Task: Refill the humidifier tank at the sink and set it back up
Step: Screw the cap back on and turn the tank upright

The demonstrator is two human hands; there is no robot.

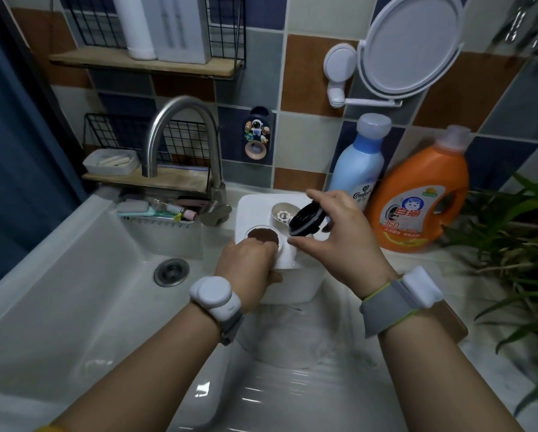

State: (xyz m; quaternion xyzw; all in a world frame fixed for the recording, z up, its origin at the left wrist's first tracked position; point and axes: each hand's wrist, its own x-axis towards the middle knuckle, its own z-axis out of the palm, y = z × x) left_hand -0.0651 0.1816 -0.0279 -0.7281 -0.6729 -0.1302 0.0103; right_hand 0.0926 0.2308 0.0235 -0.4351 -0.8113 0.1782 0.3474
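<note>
The white humidifier tank (295, 285) stands upside down at the sink's right rim, its round filler opening (263, 235) uncovered and dark inside. My left hand (247, 271) grips the tank's near left corner. My right hand (339, 235) holds the black round cap (306, 219) lifted and tilted just above the tank, to the right of the opening. A small white valve fitting (282, 215) shows on the tank behind the cap. The steel faucet (180, 135) arches over the white sink basin (105, 275) to the left.
A drain (171, 272) lies in the basin left of the tank. A blue softener bottle (359, 163) and an orange detergent jug (420, 194) stand behind the tank. Plant leaves (517, 232) crowd the right counter. A caddy (157, 212) with small items hangs at the sink's back.
</note>
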